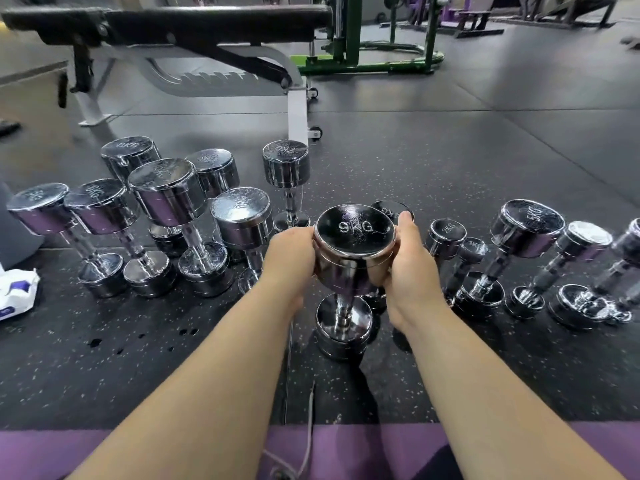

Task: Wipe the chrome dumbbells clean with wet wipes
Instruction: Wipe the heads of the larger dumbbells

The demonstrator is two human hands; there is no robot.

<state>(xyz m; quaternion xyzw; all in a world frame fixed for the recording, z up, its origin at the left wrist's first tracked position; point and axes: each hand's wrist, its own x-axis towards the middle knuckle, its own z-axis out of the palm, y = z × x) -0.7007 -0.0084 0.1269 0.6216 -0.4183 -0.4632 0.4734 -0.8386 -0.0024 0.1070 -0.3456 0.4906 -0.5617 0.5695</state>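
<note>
A chrome dumbbell marked 9KG stands on end on the black rubber floor straight ahead of me. My left hand grips the left side of its top head. My right hand grips the right side, thumb up along the rim. No wipe shows in either hand. Several more chrome dumbbells stand upright in a cluster at the left, and several smaller ones line up to the right. A white wet-wipe pack lies on the floor at the far left.
A black adjustable bench on a grey frame stands behind the dumbbells. A green machine frame sits further back. Dark wet drops dot the floor at front left. A purple mat runs along the bottom edge.
</note>
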